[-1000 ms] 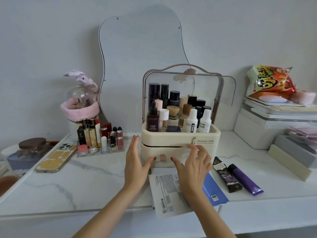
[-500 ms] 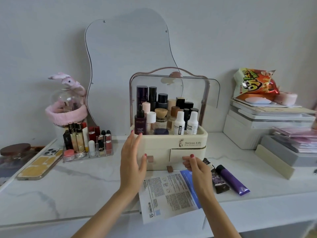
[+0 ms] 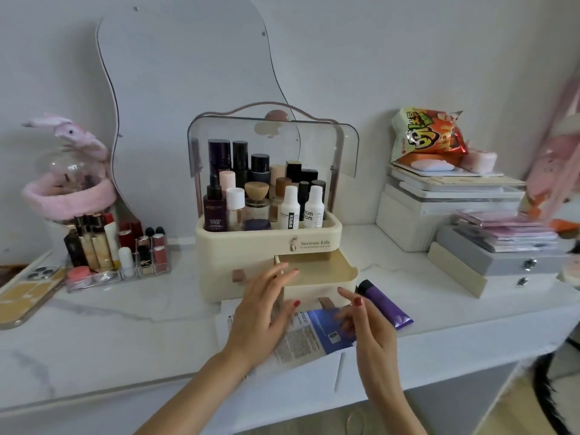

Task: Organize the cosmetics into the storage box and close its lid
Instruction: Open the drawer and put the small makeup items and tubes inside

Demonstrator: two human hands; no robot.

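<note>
While right drawer [image 3: 317, 271] stands pulled out | purple tube [image 3: 384, 304] just right of right hand [image 3: 365, 321], fingers loosely spread, nearer | long axis slanting toward bench [image 3: 125, 324] edge | left hand [image 3: 260, 312] spread, empty

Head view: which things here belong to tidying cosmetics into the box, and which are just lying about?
For the job: storage box, its raised lid, open drawer, purple tube, sachets, left hand, right hand.

Lying about: snack bag, phone, mirror, grey box.
</note>
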